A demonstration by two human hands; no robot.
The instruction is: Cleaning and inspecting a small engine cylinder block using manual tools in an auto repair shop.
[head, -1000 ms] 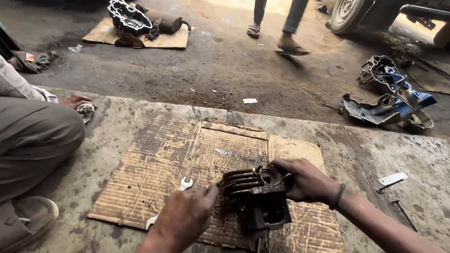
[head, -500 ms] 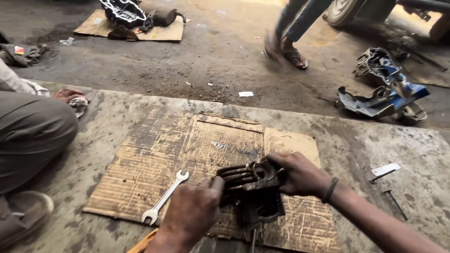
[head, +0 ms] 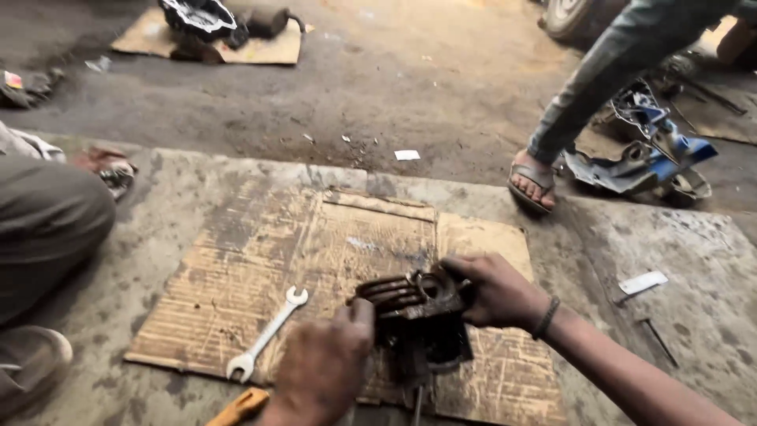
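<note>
**Two hands clamp a finned engine part on cardboard**

Both hands close on a dark, greasy finned engine part [head: 416, 319] that sits on the near right of a worn cardboard sheet [head: 236, 268]. The left hand [head: 322, 369] comes up from the near edge, back of the hand to the camera, its fingers curled against the part's left side below the fins. The right hand [head: 495, 290] reaches in from the right on a long bare forearm with a dark wristband [head: 544, 317]; its fingers wrap over the part's far right top. How firmly either hand grips is hard to judge, since the part's lower half is dark and blurred.

An open-ended spanner [head: 266, 334] lies diagonally on the cardboard just left of the left hand, apart from it. An orange handle [head: 240, 407] pokes in at the near edge below the spanner.

Bare cardboard stretches to the left and far side of the part. To the right, on concrete, lie a small pale metal strip [head: 643, 282] and a thin rod [head: 658, 341]. A person's sandalled foot [head: 532, 181] stands far right, near blue scrap bodywork [head: 643, 154]. Another person's knee [head: 47, 229] fills the left edge.
</note>
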